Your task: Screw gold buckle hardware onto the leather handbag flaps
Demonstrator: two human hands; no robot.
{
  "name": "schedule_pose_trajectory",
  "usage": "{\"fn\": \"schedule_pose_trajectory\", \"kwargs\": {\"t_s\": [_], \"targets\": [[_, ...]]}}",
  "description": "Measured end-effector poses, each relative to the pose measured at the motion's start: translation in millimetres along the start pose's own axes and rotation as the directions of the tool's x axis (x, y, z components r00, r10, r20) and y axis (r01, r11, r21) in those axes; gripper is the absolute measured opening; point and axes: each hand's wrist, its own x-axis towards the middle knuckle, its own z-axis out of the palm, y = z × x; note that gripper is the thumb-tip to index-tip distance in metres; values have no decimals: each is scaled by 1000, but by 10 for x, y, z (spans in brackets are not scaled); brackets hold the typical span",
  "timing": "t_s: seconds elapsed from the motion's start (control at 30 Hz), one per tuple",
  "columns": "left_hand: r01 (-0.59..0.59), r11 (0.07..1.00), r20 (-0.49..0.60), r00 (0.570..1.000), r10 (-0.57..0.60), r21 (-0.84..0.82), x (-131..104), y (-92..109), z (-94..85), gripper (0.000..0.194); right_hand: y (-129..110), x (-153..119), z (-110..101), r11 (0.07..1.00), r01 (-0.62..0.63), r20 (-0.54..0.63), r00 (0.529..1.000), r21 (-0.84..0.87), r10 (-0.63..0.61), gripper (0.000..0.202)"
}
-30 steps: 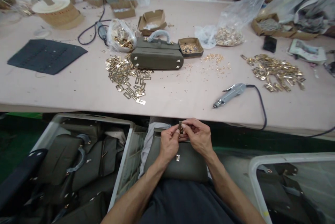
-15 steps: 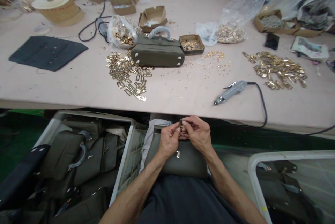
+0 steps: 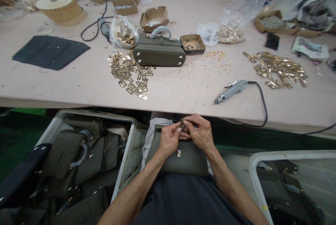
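Observation:
A small brass-coloured metal plate (image 3: pixel 182 124) is pinched between my two hands above my lap. My left hand (image 3: pixel 169 140) has thumb and fingers closed on its left side. On its right side, my right hand (image 3: pixel 200 132) grips it, fingers bent. Under them, a dark olive bag (image 3: pixel 189 162) lies across my lap, with a small shiny metal fitting (image 3: pixel 179 153) on its surface. My fingers hide part of the plate and the far part of the bag.
On the table (image 3: pixel 168 88) are a finished-looking olive bag (image 3: pixel 159 55), two piles of metal plates (image 3: pixel 128 72), an electric screwdriver (image 3: pixel 231 91) and a small box of screws (image 3: pixel 193 44). Crates of bags stand at left (image 3: pixel 123 165) and right (image 3: pixel 256 179).
Both hands keep hold of the plate and have barely moved; the plate looks slightly tilted compared with before. The view has shifted a little.

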Motion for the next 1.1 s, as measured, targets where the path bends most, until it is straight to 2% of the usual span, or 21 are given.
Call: {"fn": "schedule_pose_trajectory", "kwargs": {"t_s": [0.13, 0.3, 0.57, 0.67, 0.77, 0.87, 0.97, 1.1], "targets": [[9, 1000, 1, 1000, -9, 2, 2, 9, -3, 49, -81, 24, -14, 991, 90, 8, 996, -96, -90, 14], [0, 1000, -1, 1000, 0, 16, -1, 6, -3, 48, -92, 53, -26, 983, 108, 44, 994, -150, -102, 13], [-12, 1000, 42, 999, 12, 10, -15, 34, -30, 41, -83, 73, -61, 990, 57, 101, 994, -125, -45, 15], [-16, 999, 0, 1000, 16, 29, -30, 10, 8, 42, -53, 72, -43, 997, -22, 87, 996, -71, 28, 15], [-82, 983, -132, 986, 105, 166, -83, -50, 81, 40, -15, 69, -11, 996, -82, 64, 995, -23, 83, 15], [-152, 880, -225, 934, 276, 451, -146, -119, 139, 38, 11, 63, 19, 995, -103, 42, 994, -4, 103, 15], [-179, 768, -258, 875, 410, 615, -169, -164, 160, 38, 32, 55, 37, 994, -109, 38, 993, 25, 108, 15], [-193, 717, -236, 860, 452, 669, -150, -165, 169, 36, 43, 51, 33, 995, -95, 30, 995, 34, 94, 14]]}}
